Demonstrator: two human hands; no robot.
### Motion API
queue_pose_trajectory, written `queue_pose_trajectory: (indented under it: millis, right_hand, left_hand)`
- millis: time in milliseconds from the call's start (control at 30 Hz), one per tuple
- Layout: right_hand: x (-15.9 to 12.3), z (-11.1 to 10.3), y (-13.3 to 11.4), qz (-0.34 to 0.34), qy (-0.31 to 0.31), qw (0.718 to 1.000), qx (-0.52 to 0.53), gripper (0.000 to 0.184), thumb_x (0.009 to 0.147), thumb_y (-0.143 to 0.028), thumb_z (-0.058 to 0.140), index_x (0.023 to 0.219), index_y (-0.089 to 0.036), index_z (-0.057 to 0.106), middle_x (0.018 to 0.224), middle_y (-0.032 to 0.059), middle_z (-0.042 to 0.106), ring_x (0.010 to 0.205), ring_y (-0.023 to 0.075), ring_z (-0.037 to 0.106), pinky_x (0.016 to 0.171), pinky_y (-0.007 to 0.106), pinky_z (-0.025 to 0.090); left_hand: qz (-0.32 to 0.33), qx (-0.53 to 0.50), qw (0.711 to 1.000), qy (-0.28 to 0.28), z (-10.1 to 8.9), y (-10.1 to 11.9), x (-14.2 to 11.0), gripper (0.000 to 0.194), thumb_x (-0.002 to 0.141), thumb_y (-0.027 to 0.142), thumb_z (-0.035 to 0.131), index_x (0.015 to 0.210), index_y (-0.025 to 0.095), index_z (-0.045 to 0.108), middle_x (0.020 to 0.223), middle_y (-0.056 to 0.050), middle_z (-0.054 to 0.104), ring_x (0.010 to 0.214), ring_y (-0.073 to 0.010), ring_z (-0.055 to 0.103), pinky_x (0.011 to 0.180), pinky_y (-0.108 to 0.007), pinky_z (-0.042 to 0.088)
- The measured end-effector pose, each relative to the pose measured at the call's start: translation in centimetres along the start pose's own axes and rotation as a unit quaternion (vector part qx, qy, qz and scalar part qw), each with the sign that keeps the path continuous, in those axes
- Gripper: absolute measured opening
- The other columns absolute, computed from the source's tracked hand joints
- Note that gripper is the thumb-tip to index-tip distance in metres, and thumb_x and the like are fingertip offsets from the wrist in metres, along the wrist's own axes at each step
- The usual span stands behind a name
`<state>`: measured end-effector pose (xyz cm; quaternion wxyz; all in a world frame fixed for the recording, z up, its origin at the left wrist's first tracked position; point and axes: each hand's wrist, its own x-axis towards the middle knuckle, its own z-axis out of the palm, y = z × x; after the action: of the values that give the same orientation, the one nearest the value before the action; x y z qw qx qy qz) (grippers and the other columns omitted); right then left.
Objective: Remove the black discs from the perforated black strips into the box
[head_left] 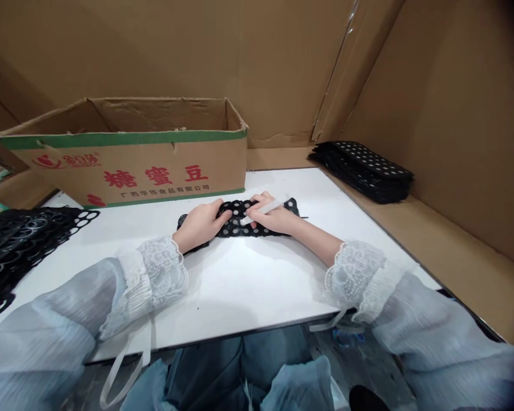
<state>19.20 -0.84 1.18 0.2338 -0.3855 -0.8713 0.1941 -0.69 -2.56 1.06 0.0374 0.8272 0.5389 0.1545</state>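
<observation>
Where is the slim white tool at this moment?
In the head view, the slim white tool is just right of centre, in the right hand, over the black dotted strip.

A flat black strip with rows of whitish round spots (235,221) lies kinda crosswise on the white tabletop (248,279), and a slim, whitish, pen-shaped stick (267,209) slants over it.

Pale blue sleeves (437,325), white lace cuffs (165,269)

The left grip (200,224) holds a black dotted strip (235,213) while the right grip (276,218) holds a white pen-like tool (274,205).
</observation>
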Motion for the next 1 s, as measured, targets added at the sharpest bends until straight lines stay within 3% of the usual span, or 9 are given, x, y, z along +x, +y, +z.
queue_pose_trajectory:
  millis: [100,267,433,600,800,1000]
  right_hand:
    - [-0.1,0.1,-0.3,0.01,0.0,1.0,0.013,0.041,0.084,-0.028,0.039,0.049,-0.02,0.056,0.078,0.0051,0.059,0.097,0.0219,0.044,0.091,0.036,0.032]
    - [-0.6,0.1,-1.1,0.01,-0.025,0.999,0.029,0.041,0.085,-0.033,0.036,0.054,-0.019,0.059,0.066,0.003,0.06,0.072,0.0153,0.052,0.073,0.028,0.039]
    - [-0.8,0.4,-1.0,0.034,0.02,0.999,0.013,0.042,0.087,-0.037,0.032,0.058,-0.017,0.054,0.066,0.0022,0.056,0.06,0.0116,0.05,0.064,0.027,0.036]
    - [-0.6,0.4,-0.3,0.007,0.018,1.0,-0.001,0.039,0.087,-0.029,0.031,0.054,-0.017,0.047,0.063,0.0018,0.052,0.067,0.0124,0.048,0.07,0.027,0.035]
    - [-0.7,0.2,-0.5,-0.001,0.011,0.999,-0.047,0.041,0.086,-0.027,0.032,0.049,-0.017,0.046,0.067,0.0035,0.052,0.078,0.0159,0.043,0.078,0.03,0.032]
    - [-0.6,0.0,-0.2,0.026,0.014,0.999,-0.043,0.038,0.085,-0.027,0.033,0.051,-0.018,0.047,0.068,0.0035,0.052,0.081,0.0175,0.041,0.079,0.032,0.032]
  left_hand:
    - [-0.002,-0.005,1.0,0.004,0.0,0.1,-0.2,0.03,0.087,0.042,0.029,0.086,0.018,0.048,0.071,-0.005,0.06,0.065,-0.0218,0.056,0.053,-0.027,0.032]
    - [-0.003,-0.01,1.0,0.006,0.1,0.1,-0.4,0.029,0.087,0.041,0.028,0.094,0.019,0.047,0.076,-0.005,0.062,0.07,-0.0228,0.058,0.054,-0.027,0.033]
    - [-0.008,-0.02,1.0,-0.017,-0.2,0.2,-0.3,0.036,0.085,0.048,0.03,0.09,0.018,0.05,0.079,-0.007,0.062,0.074,-0.024,0.058,0.057,-0.028,0.035]
    - [0.001,-0.051,0.995,-0.085,-0.9,0.4,0.0,0.049,0.066,0.062,0.051,0.083,0.017,0.053,0.08,-0.006,0.063,0.07,-0.0228,0.057,0.054,-0.026,0.035]
    - [0.02,-0.062,0.992,-0.106,-0.9,0.3,0.0,0.043,0.07,0.055,0.049,0.09,0.018,0.056,0.086,-0.005,0.064,0.076,-0.0232,0.057,0.059,-0.027,0.037]
    - [0.013,-0.066,0.995,-0.077,-0.6,0.4,-0.1,0.042,0.073,0.051,0.046,0.096,0.017,0.056,0.092,-0.007,0.064,0.081,-0.0244,0.057,0.064,-0.029,0.039]
